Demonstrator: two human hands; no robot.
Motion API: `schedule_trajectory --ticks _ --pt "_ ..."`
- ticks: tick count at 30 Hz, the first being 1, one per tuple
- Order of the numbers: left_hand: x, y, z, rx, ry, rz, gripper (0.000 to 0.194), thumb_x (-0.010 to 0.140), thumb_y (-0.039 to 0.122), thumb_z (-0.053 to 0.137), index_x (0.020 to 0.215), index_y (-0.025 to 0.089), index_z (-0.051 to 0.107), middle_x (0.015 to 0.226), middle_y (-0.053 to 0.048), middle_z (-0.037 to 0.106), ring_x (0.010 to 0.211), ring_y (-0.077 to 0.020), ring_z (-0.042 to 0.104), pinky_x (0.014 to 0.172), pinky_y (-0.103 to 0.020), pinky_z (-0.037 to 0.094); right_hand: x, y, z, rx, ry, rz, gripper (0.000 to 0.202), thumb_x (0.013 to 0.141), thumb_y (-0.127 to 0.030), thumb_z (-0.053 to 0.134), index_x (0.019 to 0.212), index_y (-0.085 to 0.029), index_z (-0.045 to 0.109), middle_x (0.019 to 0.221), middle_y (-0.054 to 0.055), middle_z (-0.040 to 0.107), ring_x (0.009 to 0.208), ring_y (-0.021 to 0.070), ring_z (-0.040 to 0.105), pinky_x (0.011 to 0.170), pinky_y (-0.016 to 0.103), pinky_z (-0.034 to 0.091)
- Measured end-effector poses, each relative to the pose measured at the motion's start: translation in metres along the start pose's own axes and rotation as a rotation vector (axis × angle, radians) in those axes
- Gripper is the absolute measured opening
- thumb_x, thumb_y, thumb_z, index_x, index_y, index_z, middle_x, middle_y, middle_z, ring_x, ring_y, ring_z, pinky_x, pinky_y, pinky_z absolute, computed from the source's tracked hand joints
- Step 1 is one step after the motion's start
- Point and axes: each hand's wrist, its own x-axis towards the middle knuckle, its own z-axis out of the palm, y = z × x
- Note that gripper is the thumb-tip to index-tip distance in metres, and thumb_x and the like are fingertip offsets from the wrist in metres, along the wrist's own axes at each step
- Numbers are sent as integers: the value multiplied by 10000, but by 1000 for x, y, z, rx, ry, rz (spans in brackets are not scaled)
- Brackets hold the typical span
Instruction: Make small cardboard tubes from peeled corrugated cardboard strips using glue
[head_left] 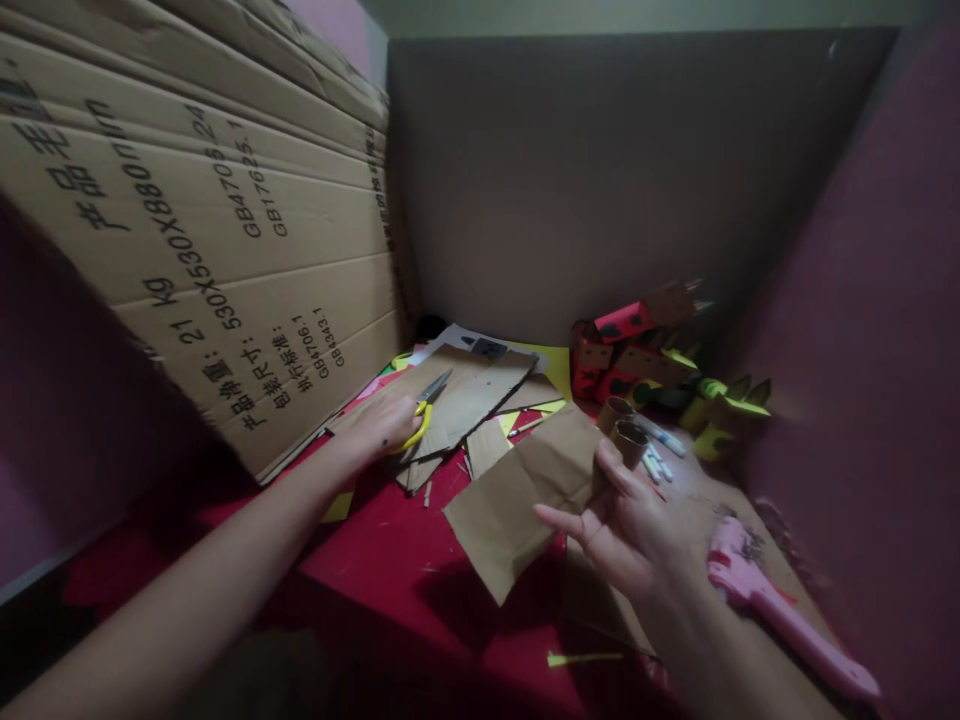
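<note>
My left hand (394, 422) reaches to the far side of the red surface, its fingers at the yellow handles of a pair of scissors (421, 420). The blades point away over a flat sheet of cardboard (469, 385). My right hand (622, 520) holds a creased piece of brown paper (517, 490) by its right side, tilted above the red surface. The thumb of that hand is stretched out along the paper's near side, and some fingers are partly hidden. Just beyond its fingertips stand cardboard tubes (628, 440).
A large printed cardboard box (225, 240) leans at the left. Several red and yellow-green painted cardboard pieces (626, 355) stand at the back right, near white markers (658, 462). A pink glue gun (780, 610) lies at the right. Paper scraps litter the red cloth (375, 560).
</note>
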Motion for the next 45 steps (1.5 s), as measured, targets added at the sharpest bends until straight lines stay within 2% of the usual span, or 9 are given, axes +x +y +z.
schedule_trajectory --ticks 5,7,11,13,22,29,34,39,45 --pt "-13 17 -13 -84 1 40 298 808 326 472 941 115 634 953 -154 640 894 -259 572 754 -329 422 12 3 -6 -9 -12 -8 274 852 -205 540 1102 -313 575 971 9 713 825 256 686 577 570 559" --pt "-27 34 -14 -183 -73 113 372 815 452 470 1013 184 633 858 -68 666 743 -193 600 657 -272 446 13 5 -5 -22 -6 -23 288 841 -201 558 1105 -315 573 974 6 712 839 253 681 578 568 562" --pt "-52 60 3 -749 -566 175 402 693 416 618 1030 199 652 748 -10 683 452 -118 525 413 -218 372 12 7 0 -57 -46 -16 236 848 -208 549 1076 -243 601 930 36 719 824 237 676 544 487 588" --pt "-55 65 13 -840 -606 186 259 647 327 645 862 199 712 699 2 689 521 -137 572 456 -211 405 10 6 3 -64 -56 -36 216 828 -197 580 1040 -216 619 913 33 718 809 217 671 543 445 600" --pt "-44 74 5 -792 -324 170 246 663 135 509 789 201 710 572 25 644 466 -112 537 467 -213 421 3 -3 20 -56 -141 -210 209 768 -229 663 977 -220 651 925 21 704 816 185 650 578 347 611" --pt "-34 71 11 -886 155 599 184 736 108 494 808 172 651 1074 -88 671 1018 -191 603 912 -357 458 3 -3 24 -185 -175 -126 201 764 -266 650 939 -172 681 810 49 701 716 167 641 613 350 588" --pt "-23 63 9 -771 179 736 159 804 145 513 894 171 642 1159 -124 629 1048 -193 594 877 -339 483 12 3 22 -317 -121 -77 215 664 -273 722 810 -117 696 696 48 671 634 156 604 533 313 564" --pt "-14 61 6 -959 64 591 191 804 122 477 821 161 663 1072 -98 645 1057 -204 577 933 -363 443 23 14 14 -330 -150 -61 265 598 -286 767 777 -99 708 682 58 678 589 145 596 500 253 518" --pt "-12 72 14 -1739 -206 100 405 746 305 660 1105 172 528 1114 -96 609 1102 -251 546 961 -408 422 23 28 -4 -442 -194 -207 135 681 -266 717 730 -140 728 663 38 680 663 141 602 707 276 492"
